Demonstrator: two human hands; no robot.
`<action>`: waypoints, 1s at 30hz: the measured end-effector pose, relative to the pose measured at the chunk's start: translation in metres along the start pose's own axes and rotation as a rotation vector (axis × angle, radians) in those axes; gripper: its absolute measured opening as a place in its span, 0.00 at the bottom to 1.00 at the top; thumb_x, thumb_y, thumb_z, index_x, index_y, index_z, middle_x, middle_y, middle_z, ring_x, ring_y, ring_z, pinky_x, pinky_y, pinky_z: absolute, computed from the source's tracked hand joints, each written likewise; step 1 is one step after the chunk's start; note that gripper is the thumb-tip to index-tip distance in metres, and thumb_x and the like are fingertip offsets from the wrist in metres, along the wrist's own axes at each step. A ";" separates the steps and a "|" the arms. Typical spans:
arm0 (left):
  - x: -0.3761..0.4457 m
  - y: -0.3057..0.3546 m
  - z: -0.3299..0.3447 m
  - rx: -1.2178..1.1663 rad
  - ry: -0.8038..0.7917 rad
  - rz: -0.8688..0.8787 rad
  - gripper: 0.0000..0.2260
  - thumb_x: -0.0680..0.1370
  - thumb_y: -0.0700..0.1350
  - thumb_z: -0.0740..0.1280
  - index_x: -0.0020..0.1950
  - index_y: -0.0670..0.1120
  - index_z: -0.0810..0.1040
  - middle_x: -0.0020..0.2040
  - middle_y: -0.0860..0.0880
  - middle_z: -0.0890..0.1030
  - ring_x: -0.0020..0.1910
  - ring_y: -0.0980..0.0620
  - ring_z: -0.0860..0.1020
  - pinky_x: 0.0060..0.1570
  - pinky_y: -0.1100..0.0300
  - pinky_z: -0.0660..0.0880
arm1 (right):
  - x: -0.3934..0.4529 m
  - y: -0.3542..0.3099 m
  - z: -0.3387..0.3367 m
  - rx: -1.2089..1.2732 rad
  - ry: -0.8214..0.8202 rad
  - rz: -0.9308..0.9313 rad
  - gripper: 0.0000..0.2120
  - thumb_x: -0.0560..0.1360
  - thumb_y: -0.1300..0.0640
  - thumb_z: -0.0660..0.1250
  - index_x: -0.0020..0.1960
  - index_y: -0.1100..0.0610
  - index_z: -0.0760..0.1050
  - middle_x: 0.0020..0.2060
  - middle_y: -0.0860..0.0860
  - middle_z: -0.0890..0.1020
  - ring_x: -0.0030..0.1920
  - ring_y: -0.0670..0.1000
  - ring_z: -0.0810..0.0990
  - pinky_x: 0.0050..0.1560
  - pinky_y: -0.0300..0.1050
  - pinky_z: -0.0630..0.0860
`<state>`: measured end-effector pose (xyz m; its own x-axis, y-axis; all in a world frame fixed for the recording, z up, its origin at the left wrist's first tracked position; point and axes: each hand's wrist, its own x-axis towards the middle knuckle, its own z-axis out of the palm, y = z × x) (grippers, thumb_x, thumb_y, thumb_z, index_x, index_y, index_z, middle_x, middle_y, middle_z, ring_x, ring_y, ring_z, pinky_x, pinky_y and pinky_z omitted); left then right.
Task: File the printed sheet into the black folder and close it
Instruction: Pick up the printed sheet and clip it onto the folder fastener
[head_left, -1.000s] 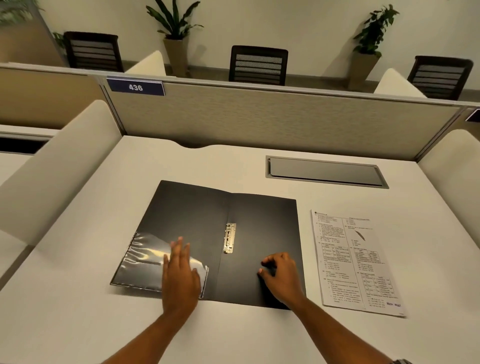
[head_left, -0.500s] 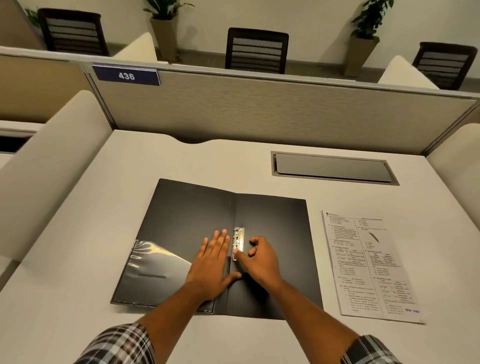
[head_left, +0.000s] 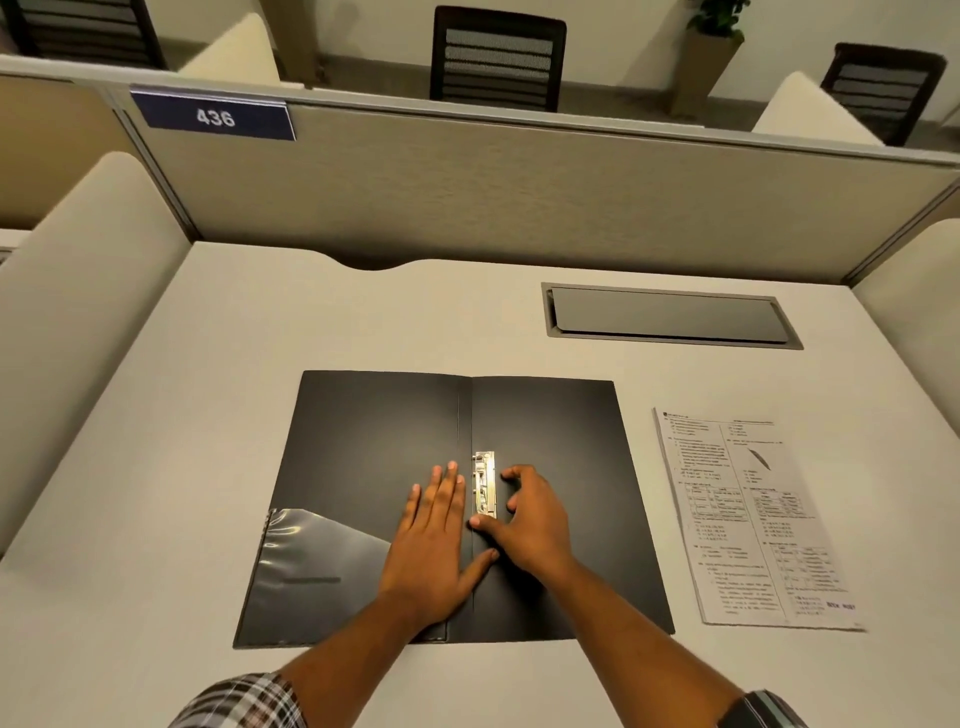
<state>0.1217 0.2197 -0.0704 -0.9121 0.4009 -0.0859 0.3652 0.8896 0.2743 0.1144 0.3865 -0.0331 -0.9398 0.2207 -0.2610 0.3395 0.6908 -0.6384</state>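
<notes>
1. At far left, a cream, round-topped side divider (head_left: 78, 291) borders your pale, matte desk surface (head_left: 249, 441).
2. On the grey fabric partition (head_left: 519, 192) at the back, a dark blue rectangular plate (head_left: 214, 115) carries the white number 436.
3. The thin black plastic folder (head_left: 374, 431) lies open and flat on the desk in front of you, its two covers spread either side of the central spine crease.
4. A clear, glossy plastic pocket (head_left: 311, 561) occupies the lower corner of the folder's left cover.
5. Your left hand (head_left: 434, 540) lies palm down on the left cover just beside the spine, fingers straight and close together, the thumb angled out across the crease. It grips nothing.
6. The small silver metal clip mechanism (head_left: 484, 484) sits upright along the spine, on the inner edge of the right cover.
7. Your right hand (head_left: 530, 519) rests on the right cover, loosely curled around the clip: the thumb tip meets the clip's lower end, and the index finger curves near its upper right side. You cannot tell whether the finger touches the metal.
8. A grey, rectangular recessed cable hatch (head_left: 670, 317) is set into the desk beyond the folder's right cover.
9. The white printed sheet (head_left: 753, 519), covered in small text and tables, lies flat on the desk just right of the folder, apart from it and from both hands.
10. A dark wristband (head_left: 763, 709) shows on your right forearm at the bottom edge.
</notes>
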 end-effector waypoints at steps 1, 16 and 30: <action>0.000 -0.001 0.000 0.001 -0.005 -0.001 0.43 0.77 0.72 0.49 0.80 0.46 0.41 0.82 0.48 0.41 0.80 0.49 0.40 0.75 0.47 0.44 | 0.000 0.000 0.001 -0.001 0.004 0.003 0.38 0.61 0.37 0.81 0.65 0.45 0.69 0.50 0.43 0.77 0.43 0.41 0.76 0.39 0.30 0.68; 0.000 0.001 -0.004 0.007 -0.017 -0.005 0.44 0.75 0.75 0.47 0.80 0.48 0.41 0.81 0.49 0.41 0.79 0.50 0.38 0.76 0.47 0.41 | 0.005 -0.018 -0.007 0.362 -0.147 0.097 0.18 0.75 0.37 0.71 0.36 0.50 0.78 0.29 0.43 0.80 0.32 0.40 0.76 0.38 0.41 0.76; 0.000 0.002 -0.008 0.004 -0.064 -0.020 0.46 0.71 0.78 0.39 0.78 0.49 0.32 0.79 0.50 0.32 0.77 0.51 0.30 0.78 0.46 0.38 | 0.062 -0.053 -0.028 0.110 -0.118 0.054 0.31 0.81 0.32 0.42 0.61 0.44 0.81 0.62 0.48 0.83 0.65 0.55 0.77 0.70 0.64 0.69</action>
<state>0.1207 0.2200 -0.0620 -0.9053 0.3962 -0.1528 0.3478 0.8983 0.2685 0.0372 0.3828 0.0051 -0.9111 0.1683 -0.3762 0.3976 0.5992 -0.6949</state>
